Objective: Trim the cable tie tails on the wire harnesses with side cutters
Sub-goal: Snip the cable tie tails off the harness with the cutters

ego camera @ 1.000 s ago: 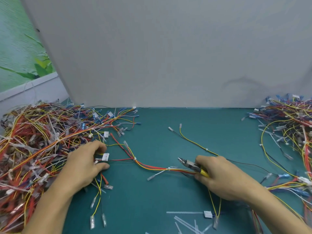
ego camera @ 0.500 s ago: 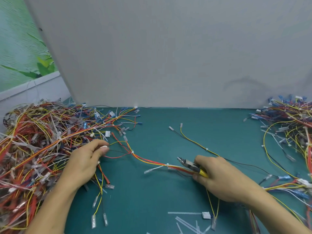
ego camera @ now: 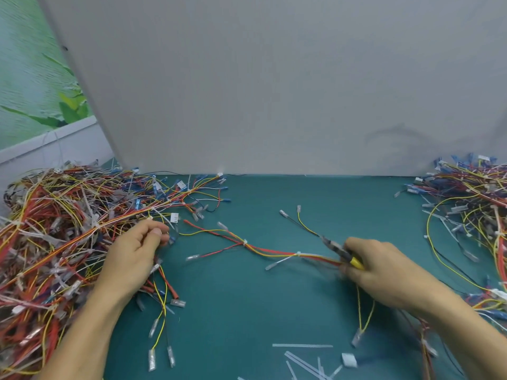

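Observation:
A harness [ego camera: 269, 249] of red and yellow wires lies across the green mat [ego camera: 274, 311], with white cable ties at two points along it. My right hand [ego camera: 384, 270] grips the yellow-handled side cutters [ego camera: 338, 249], jaws pointing up-left, and its fingers also press on the right end of the harness. That end is blurred by motion. My left hand [ego camera: 137, 256] has its fingers curled at the edge of the left pile, where thumb and forefinger pinch thin wires that lead toward the harness.
A big tangled pile of harnesses [ego camera: 55, 229] fills the left side, and a second pile [ego camera: 472, 204] lies at the right. Cut white tie tails [ego camera: 301, 360] are scattered at the front. A grey board [ego camera: 274, 91] stands behind the mat.
My left hand let go of the white connector and moved up toward the left pile. The harness slid right across the mat. My right hand with the cutters barely shifted.

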Demonstrator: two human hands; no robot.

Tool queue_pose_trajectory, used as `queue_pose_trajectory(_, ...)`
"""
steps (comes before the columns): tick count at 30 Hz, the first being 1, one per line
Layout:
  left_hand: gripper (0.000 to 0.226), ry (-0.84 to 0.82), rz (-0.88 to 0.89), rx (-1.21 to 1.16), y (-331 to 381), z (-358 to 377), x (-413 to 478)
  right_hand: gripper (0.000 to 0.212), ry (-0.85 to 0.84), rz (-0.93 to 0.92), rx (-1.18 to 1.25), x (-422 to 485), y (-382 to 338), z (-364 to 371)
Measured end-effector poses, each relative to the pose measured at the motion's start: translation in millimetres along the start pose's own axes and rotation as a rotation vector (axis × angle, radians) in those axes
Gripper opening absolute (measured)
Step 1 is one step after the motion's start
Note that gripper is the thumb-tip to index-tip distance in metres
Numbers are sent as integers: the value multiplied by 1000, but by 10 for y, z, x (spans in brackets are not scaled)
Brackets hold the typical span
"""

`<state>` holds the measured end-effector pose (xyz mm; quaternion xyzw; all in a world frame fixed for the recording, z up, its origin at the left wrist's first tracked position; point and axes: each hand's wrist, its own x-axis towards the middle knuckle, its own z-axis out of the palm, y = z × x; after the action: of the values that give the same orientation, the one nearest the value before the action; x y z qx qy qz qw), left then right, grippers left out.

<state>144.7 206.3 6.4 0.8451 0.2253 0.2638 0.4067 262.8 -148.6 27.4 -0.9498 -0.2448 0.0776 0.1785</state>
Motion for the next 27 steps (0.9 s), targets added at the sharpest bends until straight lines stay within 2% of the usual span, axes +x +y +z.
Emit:
queue_pose_trajectory(3,14,-43,98,263,67,43,-48,21,128,52,68,12,97,-127)
queue_pose_trajectory(6,6,5,222,330,294,152,-159,21,279,63,241,-16,86,-246)
queue_pose_trajectory(8,12,-7,202,228,477,242,-274,17,415,31,399,-50,7,-304)
queue_pose_trajectory(9,20,-69,134,110,581,304,-342,16,490,-1,465,-72,-58,-322)
queue_pose_trajectory(11,33,-261,-121,-239,782,465,-457,14,558,-103,515,-120,-194,-331)
queue_pose_trajectory(13,40,-402,-452,-593,902,643,-470,14,432,-241,474,-154,-307,-259)
queue_pose_trajectory(15,42,-480,-731,-883,990,767,-417,18,166,-349,358,-179,-387,-115)
queue_pose_trajectory(17,31,-472,-865,-1097,1008,830,-357,23,-39,-402,202,-188,-439,31)
queue_pose_trajectory(19,15,-424,-877,-1209,979,872,-332,26,-81,-392,167,-189,-443,74)
queue_pose_trajectory(20,9,-412,-864,-1236,954,893,-337,28,-44,-360,192,-185,-426,26)
queue_pose_trajectory(22,6,-386,-830,-1244,900,930,-355,28,138,-203,246,-176,-334,-180)
queue_pose_trajectory(24,7,-327,-783,-1199,870,947,-371,26,293,4,199,-213,-179,-448)
queue_pose_trajectory(25,8,-297,-753,-1159,869,946,-378,26,295,77,126,-259,-98,-562)
queue_pose_trajectory(27,8,-260,-683,-1059,888,936,-388,24,130,159,-65,-373,43,-669)
